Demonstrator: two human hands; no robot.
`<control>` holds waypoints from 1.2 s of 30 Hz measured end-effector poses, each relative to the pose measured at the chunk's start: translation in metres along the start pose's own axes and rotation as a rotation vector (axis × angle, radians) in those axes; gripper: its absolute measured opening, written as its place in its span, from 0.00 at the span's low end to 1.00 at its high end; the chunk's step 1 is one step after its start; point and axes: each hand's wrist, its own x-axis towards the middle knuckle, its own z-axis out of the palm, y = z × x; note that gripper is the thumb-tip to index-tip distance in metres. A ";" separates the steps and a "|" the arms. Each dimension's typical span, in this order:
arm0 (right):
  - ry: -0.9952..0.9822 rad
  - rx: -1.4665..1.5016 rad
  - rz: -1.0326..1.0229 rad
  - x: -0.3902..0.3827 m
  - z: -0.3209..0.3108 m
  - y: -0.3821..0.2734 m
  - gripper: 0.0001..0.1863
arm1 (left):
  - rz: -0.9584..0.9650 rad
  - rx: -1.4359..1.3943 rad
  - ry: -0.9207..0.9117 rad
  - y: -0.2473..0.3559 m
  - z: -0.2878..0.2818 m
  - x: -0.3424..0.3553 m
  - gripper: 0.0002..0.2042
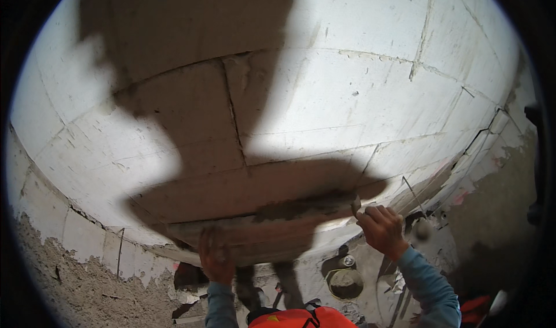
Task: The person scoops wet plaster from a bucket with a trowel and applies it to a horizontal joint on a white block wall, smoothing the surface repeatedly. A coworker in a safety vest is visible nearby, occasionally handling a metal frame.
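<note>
A wall of large pale blocks (324, 96) fills most of the view, much of it under a dark shadow. My left hand (215, 257) lies with its fingers stretched out against a long narrow block (260, 232) low on the wall. In my closed right hand (381, 228) is what looks like a small trowel (355, 205); only part of its greyish blade shows, the rest being hidden by my fingers. The blade is close to the right end of a strip of dark mortar (298, 206) along the top of the narrow block.
A round bucket (346, 284) with grey contents stands on the floor below, beside a small can-like object (347, 261). Thin rods stick out at the right (414, 195) and left (120, 253). Rough plaster (75, 287) covers the lower left wall.
</note>
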 end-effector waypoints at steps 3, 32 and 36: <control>0.009 0.063 -0.005 0.008 -0.009 -0.013 0.09 | -0.004 0.017 0.004 -0.001 0.000 -0.001 0.25; -0.025 0.074 0.061 -0.008 -0.006 0.024 0.10 | -0.004 0.007 0.027 0.005 0.002 0.001 0.23; 0.019 0.119 -0.032 0.012 -0.016 0.006 0.10 | 0.027 0.007 0.044 0.005 0.003 0.000 0.23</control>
